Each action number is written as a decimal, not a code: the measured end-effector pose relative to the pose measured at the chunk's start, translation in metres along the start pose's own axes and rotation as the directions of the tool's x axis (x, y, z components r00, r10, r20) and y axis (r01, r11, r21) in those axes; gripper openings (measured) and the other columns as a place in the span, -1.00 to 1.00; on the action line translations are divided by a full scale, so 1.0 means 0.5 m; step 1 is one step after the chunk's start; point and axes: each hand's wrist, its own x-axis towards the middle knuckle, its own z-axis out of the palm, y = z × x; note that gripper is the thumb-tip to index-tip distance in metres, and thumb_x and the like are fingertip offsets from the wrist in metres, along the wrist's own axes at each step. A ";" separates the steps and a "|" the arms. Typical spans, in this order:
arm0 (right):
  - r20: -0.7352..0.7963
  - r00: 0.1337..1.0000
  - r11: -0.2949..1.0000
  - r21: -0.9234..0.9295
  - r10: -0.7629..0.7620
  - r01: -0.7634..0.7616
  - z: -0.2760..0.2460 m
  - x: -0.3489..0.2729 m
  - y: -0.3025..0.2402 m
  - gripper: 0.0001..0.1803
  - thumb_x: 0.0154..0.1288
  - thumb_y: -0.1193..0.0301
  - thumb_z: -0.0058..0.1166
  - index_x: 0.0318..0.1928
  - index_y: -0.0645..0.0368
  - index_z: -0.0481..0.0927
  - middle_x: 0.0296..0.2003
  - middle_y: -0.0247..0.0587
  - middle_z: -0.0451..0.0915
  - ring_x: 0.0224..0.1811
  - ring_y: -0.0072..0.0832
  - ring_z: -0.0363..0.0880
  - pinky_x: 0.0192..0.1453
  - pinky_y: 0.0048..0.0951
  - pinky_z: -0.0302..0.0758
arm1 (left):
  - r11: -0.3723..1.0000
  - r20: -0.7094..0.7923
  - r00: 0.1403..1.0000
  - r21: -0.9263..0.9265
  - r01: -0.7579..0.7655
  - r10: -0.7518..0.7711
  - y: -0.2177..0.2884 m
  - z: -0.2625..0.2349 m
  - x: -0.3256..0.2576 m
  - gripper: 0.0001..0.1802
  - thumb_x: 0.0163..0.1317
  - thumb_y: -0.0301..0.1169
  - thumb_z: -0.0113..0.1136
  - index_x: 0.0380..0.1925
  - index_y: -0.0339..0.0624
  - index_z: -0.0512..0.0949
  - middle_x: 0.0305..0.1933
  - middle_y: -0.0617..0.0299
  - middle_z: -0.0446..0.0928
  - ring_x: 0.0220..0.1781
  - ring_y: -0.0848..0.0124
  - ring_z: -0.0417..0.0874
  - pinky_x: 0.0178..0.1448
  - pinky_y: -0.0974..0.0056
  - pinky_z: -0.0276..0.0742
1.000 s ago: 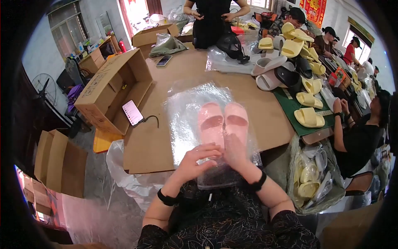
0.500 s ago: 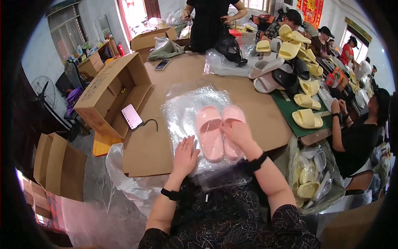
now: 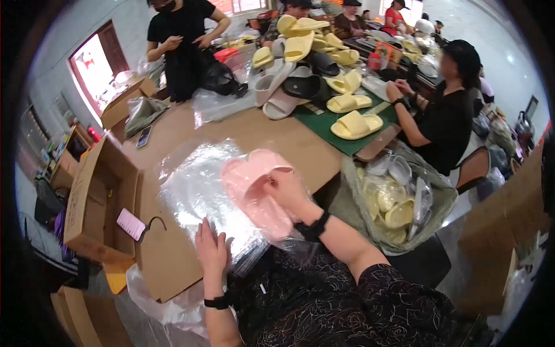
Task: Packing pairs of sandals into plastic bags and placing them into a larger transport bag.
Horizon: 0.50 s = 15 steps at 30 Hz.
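- And there it goes: the pink slippers are no longer lying side by side; half a second on, one overlaps the other and the pair slants up from the stack.
- Your right hand has the pair at the strap, fingers curled closed around it through clear film.
- Your left hand lies flat, fingers nearly straight and together, resting on the near edge of the clear bags and gripping nothing that shows.
- So the pair now seems to be in your right hand's charge alone; whether its heels still touch the bags, you can't tell from here.
- Your view has swung right, too, bringing the sack nearer the middle.
- Count it up: two pink slippers, over the right side of one stack of bags, too many layers to number.
- Two phones on the cardboard tabletop: a lit one just beside the one open carton, a dark one farther back.
- Three yellow slippers line the one green mat; the heap behind and the sack's bagged ones overlap too much to count.
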 end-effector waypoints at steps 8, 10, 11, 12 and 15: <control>-0.544 0.827 0.677 -0.558 0.139 -0.480 -0.472 -0.071 0.240 -0.73 0.27 0.27 0.10 -0.28 0.25 0.63 -0.38 0.10 0.66 -0.31 0.01 0.65 -0.17 -0.08 0.53 | 0.987 -0.042 0.987 0.062 -0.151 0.153 0.016 0.009 -0.003 -0.21 0.23 -0.20 0.22 0.38 -0.32 0.19 0.41 -0.16 0.28 0.45 -0.14 0.20 0.51 -0.10 0.05; -0.436 0.807 0.525 -0.613 0.398 -0.590 -0.603 -0.127 0.379 -0.72 0.25 0.25 0.11 -0.32 0.25 0.63 -0.38 0.10 0.67 -0.33 0.00 0.65 -0.22 -0.08 0.52 | 0.990 -0.042 0.989 0.045 -0.137 0.139 0.022 0.008 0.001 -0.20 0.23 -0.20 0.23 0.38 -0.32 0.19 0.41 -0.16 0.27 0.46 -0.13 0.21 0.52 -0.09 0.04; -0.379 0.761 0.441 -0.644 0.526 -0.625 -0.647 -0.184 0.443 -0.71 0.24 0.24 0.12 -0.34 0.25 0.64 -0.39 0.10 0.67 -0.34 -0.01 0.66 -0.24 -0.08 0.52 | 0.991 -0.034 0.991 0.041 -0.125 0.127 0.023 0.002 -0.002 -0.20 0.22 -0.19 0.24 0.38 -0.33 0.19 0.41 -0.16 0.27 0.46 -0.12 0.21 0.52 -0.09 0.03; -0.330 0.689 0.348 -0.676 0.645 -0.649 -0.685 -0.215 0.496 -0.70 0.23 0.23 0.12 -0.37 0.26 0.64 -0.39 0.10 0.67 -0.35 -0.02 0.66 -0.27 -0.08 0.52 | 0.991 -0.034 0.991 0.037 -0.126 0.127 0.023 0.001 -0.004 -0.20 0.22 -0.19 0.24 0.38 -0.33 0.19 0.41 -0.16 0.27 0.46 -0.12 0.21 0.52 -0.09 0.03; -0.120 0.410 0.320 -0.446 0.904 -0.836 -0.661 -0.246 0.596 -0.44 0.29 -0.05 0.03 -0.17 0.26 0.72 -0.09 0.19 0.65 -0.03 -0.02 0.67 -0.01 -0.16 0.57 | 0.992 -0.032 0.994 0.076 -0.098 0.101 0.017 -0.010 -0.011 -0.19 0.22 -0.20 0.23 0.39 -0.33 0.18 0.42 -0.15 0.27 0.48 -0.10 0.18 0.53 -0.08 0.03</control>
